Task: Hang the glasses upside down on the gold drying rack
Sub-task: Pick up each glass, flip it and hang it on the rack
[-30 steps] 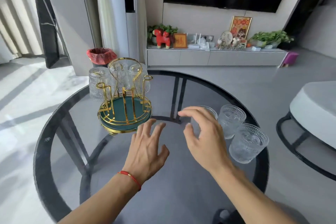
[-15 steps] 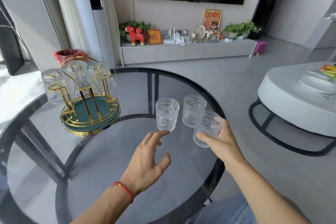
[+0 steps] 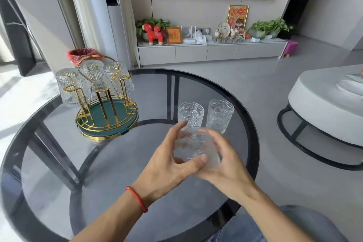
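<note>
Your left hand and right hand both grip one blurred clear embossed glass above the round dark glass tabletop. The gold wire drying rack stands far left, three glasses inverted on it.

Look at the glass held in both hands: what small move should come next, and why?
Probably turn the glass mouth down and carry it left to the rack. Both the left hand and right hand grip it above the table, three glasses already hang inverted, and free gold prongs face the person.
</note>
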### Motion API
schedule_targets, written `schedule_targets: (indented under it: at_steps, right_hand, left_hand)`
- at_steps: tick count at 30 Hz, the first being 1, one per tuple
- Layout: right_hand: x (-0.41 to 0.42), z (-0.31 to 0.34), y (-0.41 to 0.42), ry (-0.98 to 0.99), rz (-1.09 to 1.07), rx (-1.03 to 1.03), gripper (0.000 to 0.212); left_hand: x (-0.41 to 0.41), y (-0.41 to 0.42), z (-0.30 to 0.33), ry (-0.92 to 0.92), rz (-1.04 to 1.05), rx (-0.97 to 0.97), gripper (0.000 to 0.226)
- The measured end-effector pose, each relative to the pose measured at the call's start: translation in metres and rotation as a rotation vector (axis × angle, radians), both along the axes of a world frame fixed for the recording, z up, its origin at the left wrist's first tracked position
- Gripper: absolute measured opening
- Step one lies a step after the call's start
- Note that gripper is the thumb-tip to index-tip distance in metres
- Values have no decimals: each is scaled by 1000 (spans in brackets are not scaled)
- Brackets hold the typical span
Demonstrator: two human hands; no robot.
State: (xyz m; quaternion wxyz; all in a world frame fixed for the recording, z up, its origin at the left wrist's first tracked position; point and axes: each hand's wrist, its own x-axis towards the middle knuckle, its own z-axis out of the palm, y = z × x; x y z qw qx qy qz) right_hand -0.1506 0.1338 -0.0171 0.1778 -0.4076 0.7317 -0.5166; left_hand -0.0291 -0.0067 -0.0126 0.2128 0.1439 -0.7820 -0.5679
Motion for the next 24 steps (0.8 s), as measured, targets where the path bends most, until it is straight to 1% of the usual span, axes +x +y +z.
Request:
schedule_targets:
  at_steps: [2, 3, 5, 6, 7, 8, 10, 11, 12, 14, 16, 17, 20, 22, 24]
  right_hand:
    - [8, -5, -15, 24, 56, 20, 91]
    - [11, -7, -22, 19, 70, 23, 93]
    - [11, -10, -33, -33, 97, 20, 90]
    - [11, -10, -38, -90, 111, 21, 87]
    - [12, -9, -42, -187, 124, 18, 83]
    - [13, -6, -47, -332, 139, -4, 78]
    - [15, -4, -59, -684, 167, -79, 64]
    - [16, -3, -66, -826, 185, -98, 55]
    - [17, 0, -72, -913, 209, -103, 49]
    - [21, 4, -86, -994, 232, -121, 49]
    - [22, 7, -97, -991, 189, -161, 47]
    - [21, 9, -102, -943, 157, -185, 44]
    - [16, 13, -115, -657, 21, -182, 40]
    - [12, 18, -123, -483, -58, -169, 47]
    - [4, 28, -135, -393, -71, -208, 57]
  left_hand:
    - [3, -6, 2, -36, 94, -157, 101]
    - [5, -10, 3, -40, 150, -205, 99]
    - [10, -23, 6, -22, 226, -204, 90]
    - [12, -30, 8, -13, 249, -183, 86]
    - [15, -38, 11, -5, 270, -154, 83]
    - [18, -46, 14, 2, 294, -116, 82]
    - [22, -60, 18, 27, 330, -23, 80]
    - [24, -65, 19, 37, 335, 15, 79]
    - [25, -69, 19, 37, 333, 39, 78]
    - [26, -77, 17, 20, 310, 62, 78]
    - [29, -89, 16, -3, 275, 41, 74]
    - [31, -98, 15, -22, 267, -5, 72]
    - [43, -123, 6, -65, 344, -131, 70]
    - [51, -136, -7, -156, 465, -333, 67]
    - [55, -144, -22, -346, 505, -579, 56]
